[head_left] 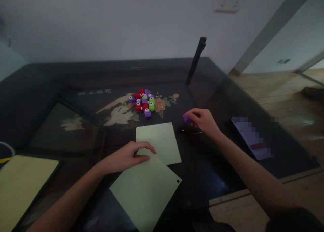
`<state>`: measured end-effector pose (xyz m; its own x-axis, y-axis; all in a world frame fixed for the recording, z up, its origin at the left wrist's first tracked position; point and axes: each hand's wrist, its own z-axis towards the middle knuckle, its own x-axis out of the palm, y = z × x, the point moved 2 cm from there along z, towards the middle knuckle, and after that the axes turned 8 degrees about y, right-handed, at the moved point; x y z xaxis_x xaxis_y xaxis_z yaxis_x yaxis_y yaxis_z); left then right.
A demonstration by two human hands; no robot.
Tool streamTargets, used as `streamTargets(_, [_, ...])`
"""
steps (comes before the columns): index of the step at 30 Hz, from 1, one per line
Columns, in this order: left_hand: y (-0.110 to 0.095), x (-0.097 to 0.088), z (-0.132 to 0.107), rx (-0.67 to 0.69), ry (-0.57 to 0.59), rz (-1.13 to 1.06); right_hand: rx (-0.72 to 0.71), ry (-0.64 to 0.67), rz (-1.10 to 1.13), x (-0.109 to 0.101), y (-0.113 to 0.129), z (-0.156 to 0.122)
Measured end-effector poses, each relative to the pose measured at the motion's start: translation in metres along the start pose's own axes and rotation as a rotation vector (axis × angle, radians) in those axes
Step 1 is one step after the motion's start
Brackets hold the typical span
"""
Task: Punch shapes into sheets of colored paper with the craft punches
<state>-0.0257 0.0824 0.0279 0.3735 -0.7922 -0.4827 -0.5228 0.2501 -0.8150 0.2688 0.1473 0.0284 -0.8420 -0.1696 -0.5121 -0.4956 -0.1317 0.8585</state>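
My left hand grips the upper corner of a pale green paper sheet, its thumb lying over the paper and its fingers curled. A small star-shaped hole shows near that sheet's right corner. A second pale sheet lies flat just beyond, partly covered. Pinched in my right hand is a small purple craft punch, held right of the papers and partly hidden by the fingers. Below it on the dark tabletop lies a tiny pale star cutout.
Several red, purple and green craft punches are grouped mid-table. Yellow paper lies at left. A black rod-like object stands at the back, and a partly blurred phone-like slab rests at right. The table's edge runs along the right.
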Motion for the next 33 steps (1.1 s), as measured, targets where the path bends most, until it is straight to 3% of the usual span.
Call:
streamTargets(4, [-0.001, -0.002, -0.002, -0.016, 0.005, 0.014, 0.007, -0.075, -0.028, -0.003, -0.015, 0.045])
streamTargets(10, [-0.005, -0.002, -0.004, -0.030, -0.025, 0.025, -0.009, -0.162, -0.173, 0.012, -0.029, 0.122])
streamTargets(18, [-0.005, -0.003, -0.004, 0.004, -0.040, 0.000, -0.027, -0.189, -0.315, 0.022, -0.030, 0.162])
streamTargets(23, [-0.010, -0.005, -0.005, 0.017, -0.081, 0.016, -0.031, -0.189, -0.303, 0.022, -0.029, 0.169])
streamTargets(27, [-0.006, -0.007, -0.005, 0.003, -0.127, -0.012, -0.043, -0.219, -0.225, 0.016, -0.019, 0.157])
streamTargets(30, [0.001, -0.010, -0.004, -0.030, -0.230, -0.061, -0.069, -0.209, -0.127, 0.011, -0.008, 0.125])
streamTargets(33, [0.008, -0.011, -0.002, -0.060, -0.349, -0.232, -0.089, -0.073, -0.019, 0.011, 0.003, 0.071])
